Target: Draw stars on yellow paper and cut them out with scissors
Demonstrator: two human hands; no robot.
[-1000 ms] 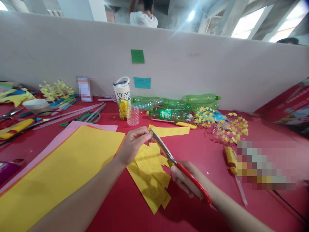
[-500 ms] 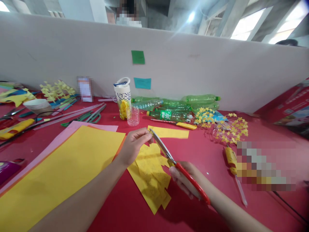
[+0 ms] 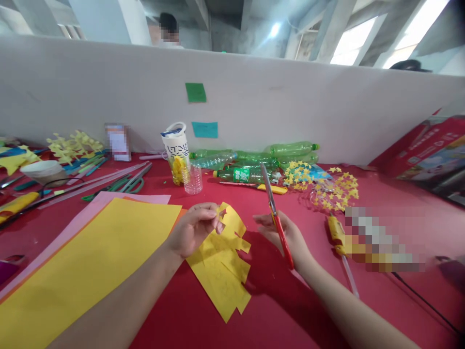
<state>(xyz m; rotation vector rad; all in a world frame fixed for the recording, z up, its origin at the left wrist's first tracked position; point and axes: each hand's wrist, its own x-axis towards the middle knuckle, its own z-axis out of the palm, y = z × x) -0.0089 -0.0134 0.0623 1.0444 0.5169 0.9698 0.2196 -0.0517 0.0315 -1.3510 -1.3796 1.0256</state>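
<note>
My left hand (image 3: 196, 230) pinches a piece of yellow paper (image 3: 232, 217) with notches cut in its edge. Below it lie overlapping cut yellow sheets (image 3: 221, 276), with faint marks on them. Apart from the paper, to the right, my right hand (image 3: 288, 237) holds red-handled scissors (image 3: 275, 215) by the handles, its fingers partly stretched out. The blades point up and away from me and look nearly together. A large yellow sheet (image 3: 94, 261) lies left of my left hand, over orange and pink sheets.
Green plastic bottles (image 3: 250, 174) lie along the white partition (image 3: 308, 106). A patterned cup (image 3: 176, 148) and a clear bottle piece (image 3: 193, 179) stand beside them. Star garlands (image 3: 337, 189) and a yellow glue gun (image 3: 337, 232) with its cord are at right. Green scissors (image 3: 134, 184) lie at left.
The scissors have moved right, away from my left fingers, and their blades have swung more upright. The yellow strip stretching right now slants down beside my left hand. The camera view has shifted slightly.
</note>
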